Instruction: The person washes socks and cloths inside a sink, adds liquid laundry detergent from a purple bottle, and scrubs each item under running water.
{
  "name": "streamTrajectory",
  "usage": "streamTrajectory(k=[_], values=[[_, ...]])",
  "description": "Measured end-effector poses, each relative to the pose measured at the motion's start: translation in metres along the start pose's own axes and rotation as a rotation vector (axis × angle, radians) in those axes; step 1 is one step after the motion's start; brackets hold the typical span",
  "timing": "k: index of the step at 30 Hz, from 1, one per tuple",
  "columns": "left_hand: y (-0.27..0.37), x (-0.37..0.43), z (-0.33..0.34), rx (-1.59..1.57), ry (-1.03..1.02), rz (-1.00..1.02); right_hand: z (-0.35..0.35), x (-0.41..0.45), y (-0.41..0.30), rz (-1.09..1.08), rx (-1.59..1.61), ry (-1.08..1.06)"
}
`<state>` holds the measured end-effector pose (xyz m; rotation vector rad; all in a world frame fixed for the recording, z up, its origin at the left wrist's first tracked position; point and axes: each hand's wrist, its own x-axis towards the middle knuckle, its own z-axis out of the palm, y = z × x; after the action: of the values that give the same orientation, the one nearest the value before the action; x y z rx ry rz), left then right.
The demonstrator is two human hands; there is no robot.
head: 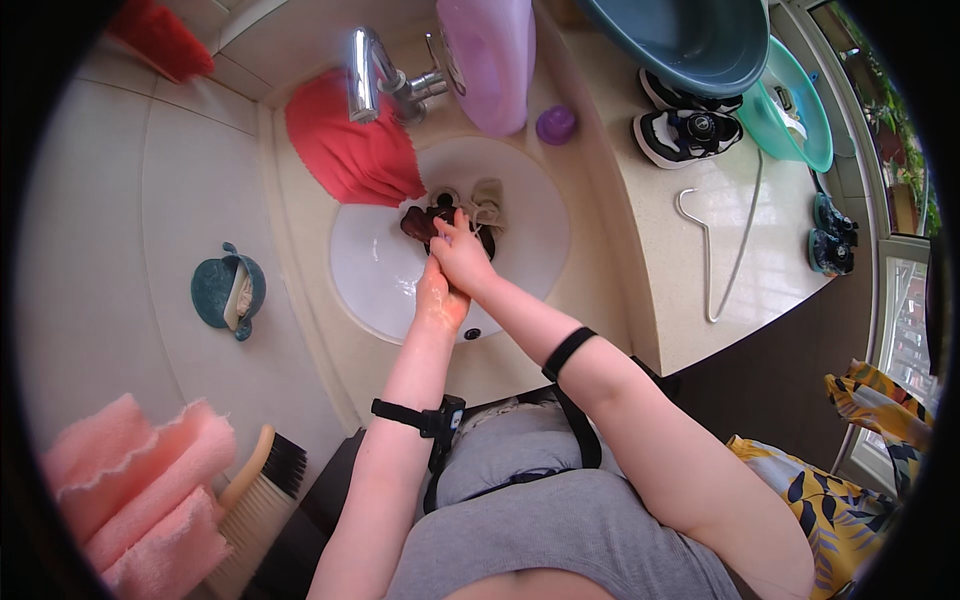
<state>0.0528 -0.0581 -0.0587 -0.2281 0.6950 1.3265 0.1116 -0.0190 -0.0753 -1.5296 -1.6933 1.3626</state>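
Note:
Both my hands meet over the white washbasin, which has a dark drain-like opening near its front. My right hand lies across the fingers of my left hand, its own fingers spread. The left palm and wrist shine wet. A small purple patch shows between the fingers; I cannot tell what it is. Just beyond the hands, in the basin, lie a dark brown cloth item and a beige cloth item with a thin strap or cord, both partly hidden by my right hand.
A chrome faucet, red cloth, purple detergent bottle and purple cap stand behind the basin. On the right counter are sneakers, a wire hanger and basins. Left wall: soap holder, brush, pink towel.

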Motion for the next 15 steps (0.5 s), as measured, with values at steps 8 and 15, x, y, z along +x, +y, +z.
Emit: streamTrajectory(k=[8,15], values=[[0.007,-0.009,-0.010,0.089,0.118,0.260,0.024,-0.027,-0.021,-0.088,0.078,-0.089],[0.026,-0.005,-0.038,-0.070,0.200,0.100,0.027,-0.053,-0.032,-0.124,-0.025,-0.140]])
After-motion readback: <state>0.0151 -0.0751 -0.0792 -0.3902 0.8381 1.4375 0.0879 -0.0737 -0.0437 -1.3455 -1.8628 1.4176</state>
